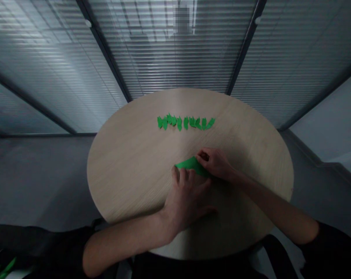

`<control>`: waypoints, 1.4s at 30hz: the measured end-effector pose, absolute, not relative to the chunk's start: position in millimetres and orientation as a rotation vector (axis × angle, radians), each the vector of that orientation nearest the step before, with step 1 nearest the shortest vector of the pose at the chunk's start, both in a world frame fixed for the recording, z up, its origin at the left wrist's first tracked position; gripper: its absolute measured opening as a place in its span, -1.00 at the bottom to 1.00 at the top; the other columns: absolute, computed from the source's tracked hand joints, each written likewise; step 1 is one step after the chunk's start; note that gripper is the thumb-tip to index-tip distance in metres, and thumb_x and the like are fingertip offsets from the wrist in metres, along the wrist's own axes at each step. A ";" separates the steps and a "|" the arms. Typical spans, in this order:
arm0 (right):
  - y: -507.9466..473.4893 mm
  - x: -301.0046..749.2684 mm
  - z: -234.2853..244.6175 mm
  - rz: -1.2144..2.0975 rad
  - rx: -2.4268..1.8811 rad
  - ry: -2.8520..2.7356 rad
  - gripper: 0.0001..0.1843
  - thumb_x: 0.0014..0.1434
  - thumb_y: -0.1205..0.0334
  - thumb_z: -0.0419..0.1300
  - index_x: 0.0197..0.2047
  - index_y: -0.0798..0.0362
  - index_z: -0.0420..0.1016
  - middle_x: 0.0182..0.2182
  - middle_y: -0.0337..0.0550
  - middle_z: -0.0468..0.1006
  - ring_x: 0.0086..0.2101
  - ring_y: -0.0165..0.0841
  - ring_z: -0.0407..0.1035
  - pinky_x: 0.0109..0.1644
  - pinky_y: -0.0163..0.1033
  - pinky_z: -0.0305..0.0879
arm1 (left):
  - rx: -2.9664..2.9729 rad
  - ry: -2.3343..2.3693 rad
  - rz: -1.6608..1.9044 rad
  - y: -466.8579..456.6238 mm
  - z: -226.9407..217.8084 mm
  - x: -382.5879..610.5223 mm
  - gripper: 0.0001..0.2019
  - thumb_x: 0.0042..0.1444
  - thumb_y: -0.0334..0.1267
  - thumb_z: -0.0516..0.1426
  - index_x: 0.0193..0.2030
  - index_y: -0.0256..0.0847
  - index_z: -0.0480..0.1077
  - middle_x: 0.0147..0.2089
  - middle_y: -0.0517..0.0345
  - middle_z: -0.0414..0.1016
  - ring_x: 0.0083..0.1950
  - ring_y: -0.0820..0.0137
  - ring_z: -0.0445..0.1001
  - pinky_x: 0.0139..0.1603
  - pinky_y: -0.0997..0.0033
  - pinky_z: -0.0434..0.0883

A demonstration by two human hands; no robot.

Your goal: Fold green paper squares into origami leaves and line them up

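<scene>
Looking down from my head camera, I see a round wooden tabletop [126,174], pale and finely grained, and I place everything by it. On the half nearest me, my right hand [215,162] grasps a folded green paper [191,166], its thumb and fingers closed on the paper's far end. The paper lies low over the tabletop, narrowing to a point toward my left, and my hands hide part of it. My left hand [187,201] is open rather than clenched. Its fingers spread across the paper's near edge and its thumb stretches out over the tabletop, though I can't tell how hard those fingers press.

On the far half of the tabletop, well apart from my hands, a row of small green leaf-shaped paper cutouts [185,123] runs side by side, about a dozen, some overlapping. As things lie, that row looks like the finished part, while the folded paper stays separate from it, still in my hands. How much more paper is left I can't tell. Off the tabletop, at the lower left, a few more green pieces [1,269] show beside my left sleeve [47,248], too dim to make out. Beyond the tabletop stands a glass partition with slatted blinds [175,50].
</scene>
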State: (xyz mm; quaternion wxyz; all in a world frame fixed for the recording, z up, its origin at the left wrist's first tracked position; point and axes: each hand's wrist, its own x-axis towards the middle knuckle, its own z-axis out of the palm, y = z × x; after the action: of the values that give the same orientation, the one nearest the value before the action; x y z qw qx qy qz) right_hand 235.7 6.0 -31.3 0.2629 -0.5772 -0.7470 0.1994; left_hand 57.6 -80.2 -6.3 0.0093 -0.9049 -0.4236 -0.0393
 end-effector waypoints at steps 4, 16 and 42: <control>6.0 235.4 -30.7 0.553 -1.562 -2.020 -0.87 0.28 0.22 0.25 -0.30 0.06 0.56 -0.44 -0.17 0.63 -0.44 -0.35 0.46 -0.33 -0.28 0.22 | -2.861 -1.276 -0.138 -79.2 -7.6 52.9 -0.23 0.11 0.48 0.13 0.38 0.20 0.39 0.16 -0.17 0.45 0.25 -0.27 0.37 0.35 -0.62 0.08; 7.0 234.5 -29.5 0.563 -1.550 -2.025 -0.87 0.28 0.24 0.25 -0.30 0.08 0.55 -0.45 -0.18 0.61 -0.45 -0.37 0.43 -0.32 -0.29 0.20 | -2.960 -1.369 -0.112 -72.9 -11.3 47.0 0.08 0.04 0.56 0.11 0.47 -0.27 0.28 0.18 -0.30 0.41 0.25 -0.21 0.30 0.40 -0.42 0.18; 7.8 238.1 -31.0 0.866 -1.371 -1.791 -0.70 0.25 0.01 0.19 -0.32 0.07 0.53 -0.45 -0.17 0.58 -0.44 -0.36 0.42 -0.35 -0.27 0.31 | -3.067 -1.486 -0.876 -14.0 -13.0 18.3 -0.58 0.34 0.00 0.19 0.14 -0.29 0.44 0.04 -0.17 0.53 0.05 0.05 0.46 0.14 -0.03 0.43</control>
State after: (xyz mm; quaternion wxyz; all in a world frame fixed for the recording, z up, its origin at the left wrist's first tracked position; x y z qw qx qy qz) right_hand 238.1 7.8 -31.0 0.3551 -0.5304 -0.6930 0.3352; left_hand 18.3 -14.0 -13.0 -0.1874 -0.8561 -0.4149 -0.2445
